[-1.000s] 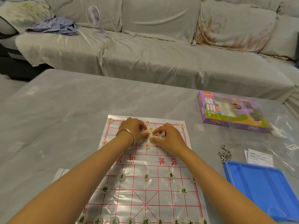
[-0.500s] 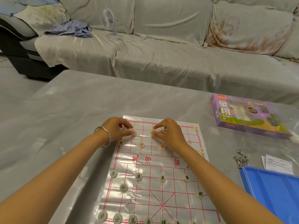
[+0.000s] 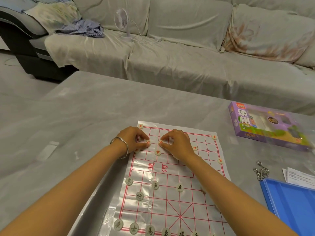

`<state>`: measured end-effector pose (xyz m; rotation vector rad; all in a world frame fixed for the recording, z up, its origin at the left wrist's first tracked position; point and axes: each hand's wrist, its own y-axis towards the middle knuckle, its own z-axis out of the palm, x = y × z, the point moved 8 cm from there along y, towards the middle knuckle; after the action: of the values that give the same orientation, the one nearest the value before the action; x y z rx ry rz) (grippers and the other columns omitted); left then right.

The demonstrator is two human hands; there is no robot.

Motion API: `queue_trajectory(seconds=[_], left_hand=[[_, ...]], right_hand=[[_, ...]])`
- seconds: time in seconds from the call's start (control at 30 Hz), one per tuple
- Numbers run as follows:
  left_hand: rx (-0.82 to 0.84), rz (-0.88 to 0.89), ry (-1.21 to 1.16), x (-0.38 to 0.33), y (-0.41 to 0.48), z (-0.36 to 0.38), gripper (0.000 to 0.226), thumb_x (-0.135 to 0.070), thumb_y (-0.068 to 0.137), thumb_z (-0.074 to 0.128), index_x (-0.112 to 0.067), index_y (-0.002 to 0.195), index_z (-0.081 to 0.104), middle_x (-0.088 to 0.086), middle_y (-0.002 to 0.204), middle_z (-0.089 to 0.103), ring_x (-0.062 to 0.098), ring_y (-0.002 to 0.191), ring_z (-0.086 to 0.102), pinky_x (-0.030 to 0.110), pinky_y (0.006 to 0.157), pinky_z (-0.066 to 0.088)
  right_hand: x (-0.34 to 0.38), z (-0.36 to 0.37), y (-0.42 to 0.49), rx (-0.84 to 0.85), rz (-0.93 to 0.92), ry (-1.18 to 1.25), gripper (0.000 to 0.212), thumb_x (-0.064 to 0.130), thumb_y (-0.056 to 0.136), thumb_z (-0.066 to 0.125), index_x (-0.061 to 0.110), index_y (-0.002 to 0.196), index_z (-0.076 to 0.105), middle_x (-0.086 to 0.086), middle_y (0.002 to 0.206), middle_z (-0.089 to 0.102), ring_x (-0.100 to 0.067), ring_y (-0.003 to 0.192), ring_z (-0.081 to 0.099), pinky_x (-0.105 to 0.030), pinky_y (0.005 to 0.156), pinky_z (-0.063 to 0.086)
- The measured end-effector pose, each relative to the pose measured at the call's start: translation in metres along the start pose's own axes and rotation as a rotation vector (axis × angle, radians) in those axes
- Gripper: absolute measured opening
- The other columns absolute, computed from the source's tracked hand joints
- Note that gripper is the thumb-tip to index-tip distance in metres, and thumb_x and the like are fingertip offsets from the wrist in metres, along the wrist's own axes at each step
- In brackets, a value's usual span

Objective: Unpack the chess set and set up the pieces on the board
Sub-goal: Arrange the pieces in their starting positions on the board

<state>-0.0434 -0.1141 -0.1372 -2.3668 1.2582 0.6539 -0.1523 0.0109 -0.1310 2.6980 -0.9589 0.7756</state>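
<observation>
Pinching one red-lettered piece (image 3: 148, 143) between thumb and forefinger, the left hand (image 3: 131, 139), with a silver bangle (image 3: 121, 147) at its wrist, sits over the far half of the xiangqi board (image 3: 170, 198). Just beside it, the right hand (image 3: 177, 144) pinches a second red piece (image 3: 160, 142) the same way, with both pieces down on the sheet. A third red piece (image 3: 158, 152) lies free just nearer than these two. More red pieces mark the far corners (image 3: 141, 126) and the right edge (image 3: 220, 160). Black-lettered pieces stand on the near half: a back row (image 3: 118, 224) along the near edge, soldiers (image 3: 155, 185) and a cannon (image 3: 139, 196). The board is a thin plastic sheet with red lines, flat on the grey table (image 3: 76, 116). To the right are the purple xiangqi box (image 3: 265, 126), some metal rings (image 3: 261, 171), paper slips (image 3: 300, 176) and a blue tray (image 3: 293, 206).
</observation>
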Motion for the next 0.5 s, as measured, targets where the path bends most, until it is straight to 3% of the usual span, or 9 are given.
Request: queue_trajectory(seconds=[0.17, 0.27, 0.5], left_hand=[[0.028, 0.01, 0.008, 0.0001, 0.0003, 0.0011, 0.033, -0.04, 0.078, 0.068, -0.029, 0.109, 0.067, -0.002, 0.115, 0.06, 0.012, 0.091, 0.048, 0.028, 0.088, 0.047], [0.048, 0.017, 0.011, -0.0008, 0.0011, 0.0027, 0.04, -0.041, 0.078, 0.068, -0.031, 0.116, 0.062, -0.004, 0.11, 0.06, 0.013, 0.091, 0.05, 0.027, 0.088, 0.047], [0.013, 0.008, 0.005, 0.0011, 0.0026, 0.0044, 0.029, -0.042, 0.075, 0.071, -0.029, 0.1, 0.065, -0.01, 0.094, 0.056, 0.012, 0.088, 0.052, 0.022, 0.079, 0.046]], right_hand=[[-0.0014, 0.0018, 0.001, -0.002, 0.005, 0.019, 0.024, 0.035, 0.083, 0.067, 0.021, 0.104, 0.07, 0.002, 0.11, 0.063, -0.014, 0.103, 0.051, -0.036, 0.097, 0.041], [-0.0016, 0.0017, 0.0012, -0.002, 0.0, 0.029, 0.024, 0.034, 0.083, 0.067, 0.021, 0.104, 0.07, 0.002, 0.11, 0.063, -0.014, 0.103, 0.052, -0.036, 0.098, 0.042], [-0.0022, 0.0016, 0.001, -0.009, 0.004, 0.03, 0.024, 0.034, 0.083, 0.067, 0.021, 0.103, 0.07, 0.002, 0.111, 0.063, -0.014, 0.103, 0.052, -0.036, 0.098, 0.041]])
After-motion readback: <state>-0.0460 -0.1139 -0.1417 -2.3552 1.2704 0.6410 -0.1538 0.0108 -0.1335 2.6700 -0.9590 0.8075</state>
